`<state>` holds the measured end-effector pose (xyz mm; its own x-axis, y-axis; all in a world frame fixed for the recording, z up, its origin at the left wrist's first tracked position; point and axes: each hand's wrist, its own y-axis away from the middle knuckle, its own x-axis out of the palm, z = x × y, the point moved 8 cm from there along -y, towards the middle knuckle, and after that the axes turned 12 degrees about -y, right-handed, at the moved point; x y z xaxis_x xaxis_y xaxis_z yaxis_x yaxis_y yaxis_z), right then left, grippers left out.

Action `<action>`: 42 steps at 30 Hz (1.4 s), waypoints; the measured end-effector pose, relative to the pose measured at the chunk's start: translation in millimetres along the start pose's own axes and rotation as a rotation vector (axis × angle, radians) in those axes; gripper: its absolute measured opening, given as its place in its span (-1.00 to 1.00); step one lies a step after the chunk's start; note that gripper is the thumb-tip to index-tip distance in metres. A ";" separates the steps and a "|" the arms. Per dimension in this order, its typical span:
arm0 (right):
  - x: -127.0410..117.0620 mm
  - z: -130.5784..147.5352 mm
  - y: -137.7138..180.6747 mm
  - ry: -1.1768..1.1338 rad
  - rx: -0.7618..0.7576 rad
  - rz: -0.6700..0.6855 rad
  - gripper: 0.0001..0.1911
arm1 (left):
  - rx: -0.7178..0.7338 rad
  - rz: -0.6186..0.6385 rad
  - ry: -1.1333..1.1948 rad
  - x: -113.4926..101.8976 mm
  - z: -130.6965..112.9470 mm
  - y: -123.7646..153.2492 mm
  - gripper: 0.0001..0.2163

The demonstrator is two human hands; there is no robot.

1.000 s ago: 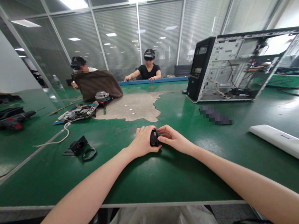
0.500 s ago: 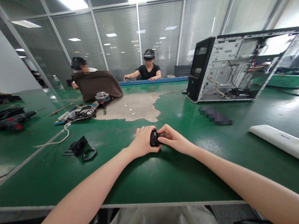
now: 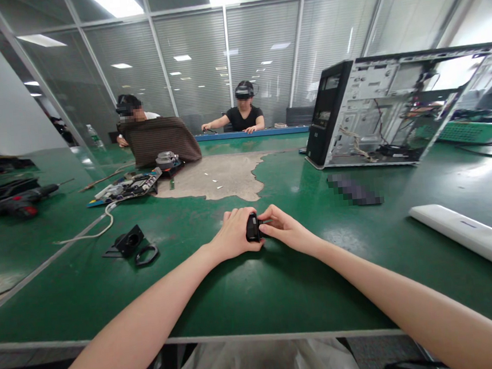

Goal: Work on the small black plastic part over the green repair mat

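Observation:
A small black plastic part [image 3: 252, 227] with a glossy face is between my hands, just above or on the green table [image 3: 256, 298]; I cannot tell which. Wrapped round its left side is my left hand [image 3: 235, 232], thumb below and fingers over the top. My right hand [image 3: 283, 230] pinches the part's right edge with thumb and fingertips. The part's exact kind does not show. To the left lie a black bracket [image 3: 127, 242] with a round opening and a black ring [image 3: 147, 254].
An open computer case [image 3: 363, 114] stands at the right, above a blurred dark object [image 3: 355, 190] and a long white device [image 3: 466, 237]. On the left are a circuit board [image 3: 123, 188], a cable [image 3: 110, 219] and a power drill [image 3: 26, 202]. Two people sit opposite.
My hands and the black part hold almost the same pose. The whole view has shifted very slightly.

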<state>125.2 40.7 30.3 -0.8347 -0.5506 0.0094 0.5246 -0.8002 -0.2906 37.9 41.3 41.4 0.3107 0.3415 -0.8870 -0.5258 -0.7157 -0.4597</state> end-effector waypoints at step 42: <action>-3.5 -2.2 -1.9 0.054 -0.005 -0.040 -0.77 | -0.012 0.001 0.009 0.3 0.9 -0.1 -0.46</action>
<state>126.8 44.6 28.7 -0.8631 -0.5041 -0.0305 0.4896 -0.8204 -0.2954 37.4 42.0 41.1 0.3174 0.3355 -0.8870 -0.5165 -0.7232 -0.4584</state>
